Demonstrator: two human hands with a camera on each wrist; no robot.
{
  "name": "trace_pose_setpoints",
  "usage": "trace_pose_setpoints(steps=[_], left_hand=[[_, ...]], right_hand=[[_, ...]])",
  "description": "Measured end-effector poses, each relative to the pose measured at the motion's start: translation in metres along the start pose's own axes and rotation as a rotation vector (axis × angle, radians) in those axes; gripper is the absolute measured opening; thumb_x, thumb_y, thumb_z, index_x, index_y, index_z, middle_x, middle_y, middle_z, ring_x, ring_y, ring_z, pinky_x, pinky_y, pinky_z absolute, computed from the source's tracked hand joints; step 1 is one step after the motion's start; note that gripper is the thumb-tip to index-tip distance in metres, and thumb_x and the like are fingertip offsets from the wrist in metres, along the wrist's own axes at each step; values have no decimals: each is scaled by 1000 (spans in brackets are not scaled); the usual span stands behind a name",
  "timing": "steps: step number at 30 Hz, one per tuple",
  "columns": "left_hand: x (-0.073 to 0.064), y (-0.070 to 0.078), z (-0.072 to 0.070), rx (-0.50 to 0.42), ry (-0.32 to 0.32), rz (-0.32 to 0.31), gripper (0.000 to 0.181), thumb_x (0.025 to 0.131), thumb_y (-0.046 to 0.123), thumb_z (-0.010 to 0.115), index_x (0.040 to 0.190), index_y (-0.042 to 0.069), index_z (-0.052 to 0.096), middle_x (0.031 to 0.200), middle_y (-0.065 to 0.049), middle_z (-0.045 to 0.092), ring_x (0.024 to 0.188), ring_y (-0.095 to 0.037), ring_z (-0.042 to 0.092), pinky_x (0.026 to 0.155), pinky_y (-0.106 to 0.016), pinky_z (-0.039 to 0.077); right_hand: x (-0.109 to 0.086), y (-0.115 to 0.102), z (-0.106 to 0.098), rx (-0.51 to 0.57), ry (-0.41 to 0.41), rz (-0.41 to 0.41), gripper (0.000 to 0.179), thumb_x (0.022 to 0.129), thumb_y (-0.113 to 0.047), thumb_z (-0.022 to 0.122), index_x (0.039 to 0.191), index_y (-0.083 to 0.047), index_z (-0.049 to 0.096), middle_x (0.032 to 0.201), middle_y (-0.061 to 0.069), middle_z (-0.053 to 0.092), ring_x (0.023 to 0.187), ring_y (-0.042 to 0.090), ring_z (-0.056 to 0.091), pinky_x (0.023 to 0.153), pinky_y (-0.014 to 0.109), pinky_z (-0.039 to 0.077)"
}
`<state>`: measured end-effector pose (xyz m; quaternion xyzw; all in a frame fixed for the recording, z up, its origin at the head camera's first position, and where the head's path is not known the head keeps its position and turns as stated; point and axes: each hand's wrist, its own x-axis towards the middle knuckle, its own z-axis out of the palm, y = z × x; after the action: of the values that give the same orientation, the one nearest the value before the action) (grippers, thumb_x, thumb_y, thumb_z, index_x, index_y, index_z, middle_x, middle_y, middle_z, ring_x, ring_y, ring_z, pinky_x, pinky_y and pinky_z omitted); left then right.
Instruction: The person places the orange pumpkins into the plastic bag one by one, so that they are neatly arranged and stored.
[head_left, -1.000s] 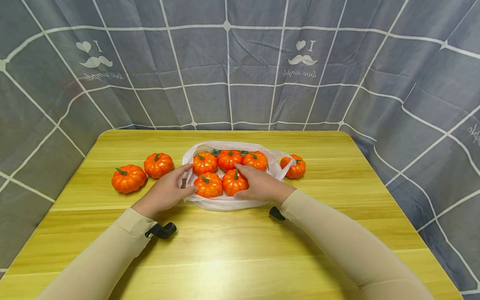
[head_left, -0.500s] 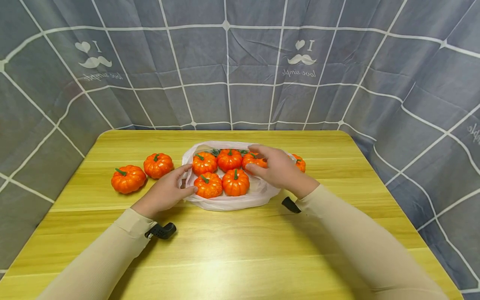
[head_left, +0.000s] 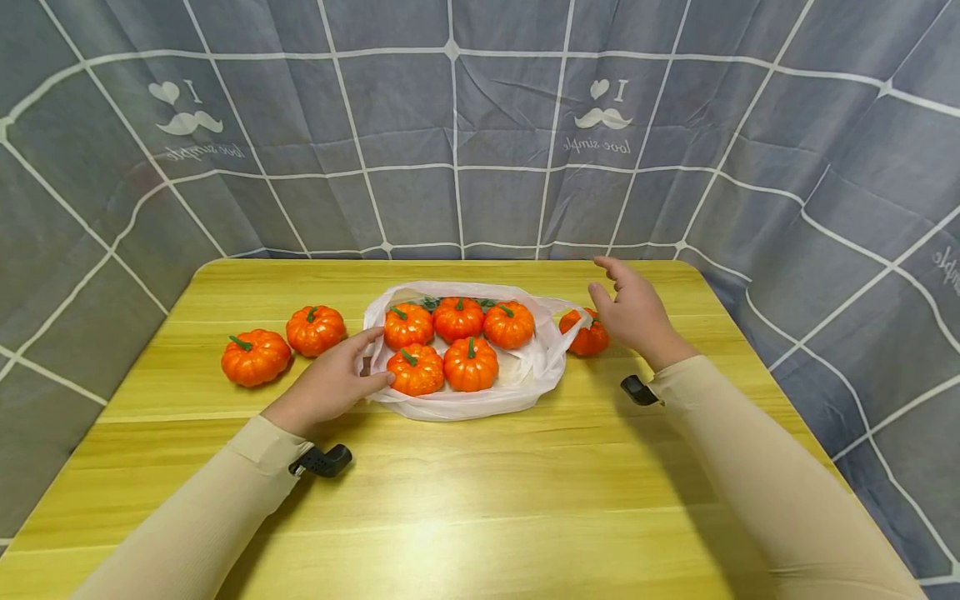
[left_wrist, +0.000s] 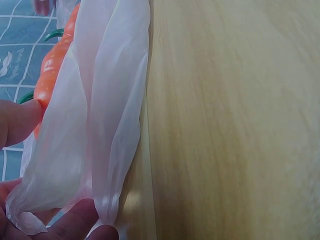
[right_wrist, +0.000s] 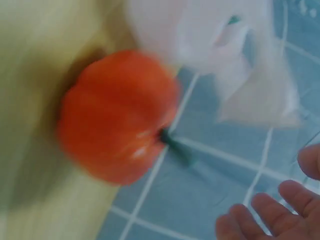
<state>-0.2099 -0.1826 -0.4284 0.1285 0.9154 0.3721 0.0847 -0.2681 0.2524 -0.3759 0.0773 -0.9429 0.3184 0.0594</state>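
Note:
A white plastic bag [head_left: 450, 406] lies spread at the middle of the table with several small orange pumpkins inside, one of them the front-left pumpkin [head_left: 417, 372]. At the bag's left end my left hand [head_left: 330, 385] holds its edge; the left wrist view shows the thumb [left_wrist: 20, 120] against a pumpkin and the plastic draped over the fingers [left_wrist: 75, 220]. My right hand [head_left: 636, 317] hovers, fingers extended and thumb apart, beside a lone pumpkin [head_left: 591, 337] right of the bag. That pumpkin [right_wrist: 120, 117] shows whole in the right wrist view, blurred, apart from the hand.
Two more pumpkins, a nearer one [head_left: 256, 358] and a farther one [head_left: 316, 331], sit on the table left of the bag. A bag handle [head_left: 573, 325] partly overlaps the lone pumpkin. The wooden table [head_left: 450, 517] ends against a grey checked curtain [head_left: 405, 208].
My right hand has let go of the front-right pumpkin in the bag, crossed over the bag and come to the lone pumpkin on the right. The left hand has stayed put.

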Motion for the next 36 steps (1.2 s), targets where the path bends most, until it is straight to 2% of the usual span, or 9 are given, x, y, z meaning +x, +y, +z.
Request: trace_pose_setpoints(steps=[4, 9, 17, 21, 26, 36], left_hand=[[0, 1, -1, 8, 0, -3, 83, 98, 35, 72, 165, 8, 32, 166, -25, 38, 146, -42, 46, 120, -63, 38], [1, 1, -1, 9, -3, -11, 82, 99, 36, 71, 166, 9, 32, 167, -24, 38, 146, -41, 46, 120, -62, 39], [1, 0, -1, 2, -7, -14, 83, 99, 37, 72, 166, 10, 31, 167, -24, 38, 145, -42, 47, 118, -62, 40], [1, -1, 0, -1, -6, -20, 83, 99, 37, 72, 166, 10, 31, 166, -24, 39, 143, -41, 49, 118, -61, 41], [1, 0, 0, 2, 2, -11, 83, 98, 35, 73, 165, 8, 33, 166, -25, 39, 147, -42, 45, 120, -62, 37], [0, 2, -1, 9, 0, -17, 83, 97, 35, 73, 165, 7, 33, 166, -25, 39, 148, -43, 44, 120, -63, 37]], right_hand=[[3, 20, -2, -22, -103, 42, 63, 110, -28, 49, 167, -9, 28, 166, 27, 36, 146, 53, 42, 119, 67, 37], [4, 37, -4, -48, -221, 42, 71, 108, -32, 55, 167, -8, 26, 168, 27, 32, 146, 55, 41, 119, 67, 37], [5, 54, 3, 17, -364, 78, 92, 98, -40, 72, 169, -11, 22, 167, 32, 31, 151, 54, 35, 121, 66, 35], [6, 60, 9, 58, -396, 70, 95, 95, -34, 78, 168, -7, 23, 166, 29, 35, 150, 49, 39, 122, 63, 36], [5, 64, 14, 87, -416, 45, 96, 93, -29, 80, 167, -3, 23, 159, 28, 46, 141, 44, 51, 120, 58, 39], [4, 63, 17, 68, -427, 55, 95, 93, -26, 81, 166, -3, 26, 160, 27, 43, 138, 42, 52, 117, 57, 44]])
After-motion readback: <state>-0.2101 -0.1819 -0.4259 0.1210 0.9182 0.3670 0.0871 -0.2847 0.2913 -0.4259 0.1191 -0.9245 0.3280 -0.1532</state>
